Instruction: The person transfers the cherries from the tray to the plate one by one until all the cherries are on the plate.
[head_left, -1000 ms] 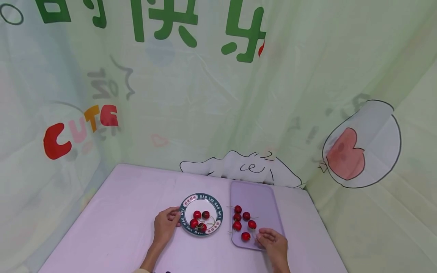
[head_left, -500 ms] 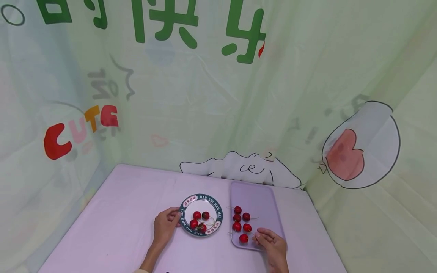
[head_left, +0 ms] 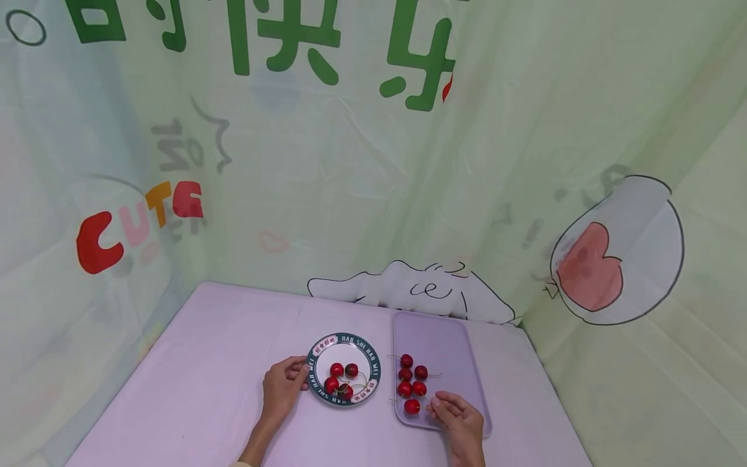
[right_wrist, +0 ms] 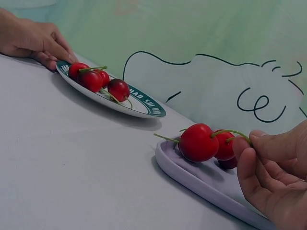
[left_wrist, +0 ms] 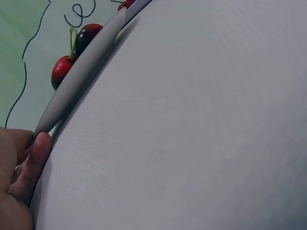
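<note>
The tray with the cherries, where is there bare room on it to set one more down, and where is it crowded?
The tray is bare across its far half, towards the backdrop, and along its right side. Its near left part is crowded: five cherries cluster there, and the right hand pinches a stem at the near edge. The left hand holds the plate.

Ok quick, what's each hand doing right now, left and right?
Left hand: grips the rim of the plate that holds cherries.
Right hand: pinches the stem of a cherry on the tray.
</note>
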`<state>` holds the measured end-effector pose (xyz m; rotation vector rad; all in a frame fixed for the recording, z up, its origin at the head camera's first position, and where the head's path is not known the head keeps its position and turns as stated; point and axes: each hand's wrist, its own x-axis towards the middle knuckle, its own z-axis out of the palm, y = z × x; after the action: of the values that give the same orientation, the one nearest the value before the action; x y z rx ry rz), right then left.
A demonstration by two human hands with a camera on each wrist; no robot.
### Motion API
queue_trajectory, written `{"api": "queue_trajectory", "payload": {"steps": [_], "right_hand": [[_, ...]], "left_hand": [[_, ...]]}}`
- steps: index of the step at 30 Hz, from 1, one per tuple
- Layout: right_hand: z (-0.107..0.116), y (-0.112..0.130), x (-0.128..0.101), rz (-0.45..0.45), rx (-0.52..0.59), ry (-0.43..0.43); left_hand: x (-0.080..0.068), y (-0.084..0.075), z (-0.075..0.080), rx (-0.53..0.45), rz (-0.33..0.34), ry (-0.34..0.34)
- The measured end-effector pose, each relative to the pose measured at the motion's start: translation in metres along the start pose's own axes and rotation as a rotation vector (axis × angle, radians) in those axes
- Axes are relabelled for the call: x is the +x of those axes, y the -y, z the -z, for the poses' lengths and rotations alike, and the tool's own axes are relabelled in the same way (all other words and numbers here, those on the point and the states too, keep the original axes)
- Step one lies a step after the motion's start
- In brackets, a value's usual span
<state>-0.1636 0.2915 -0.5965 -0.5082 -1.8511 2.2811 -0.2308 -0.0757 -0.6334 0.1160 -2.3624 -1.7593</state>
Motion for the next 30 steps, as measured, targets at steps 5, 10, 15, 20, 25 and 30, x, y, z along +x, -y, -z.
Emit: {"api": "queue_trajectory", "payload": {"steps": [5,10,15,20,25,30], "right_hand": [[-0.01,0.009,-0.007,-0.013,0.01,0.012],[-0.016,0.01,-0.008,-0.029,0.0,0.0],[-0.022,0.013,-0.009,-0.041,0.0,-0.004],[-0.024,0.009,-0.006,-0.02,0.007,0.024],[-0.025,0.001,-0.003,-0.011,0.014,0.05],[-0.033,0.007,-0.007,-0.008,0.005,0.058]], "left_hand": [[0.0,0.0,0.001,-0.005,0.007,0.009],[0.0,0.0,0.001,-0.006,0.003,0.005],[-0.001,0.0,0.0,-0.001,-0.009,-0.013],[-0.001,-0.002,0.0,0.005,0.001,-0.009],[-0.002,-0.005,0.0,0.005,0.019,0.009],[-0.002,-0.004,0.0,0.018,0.012,-0.003]]}}
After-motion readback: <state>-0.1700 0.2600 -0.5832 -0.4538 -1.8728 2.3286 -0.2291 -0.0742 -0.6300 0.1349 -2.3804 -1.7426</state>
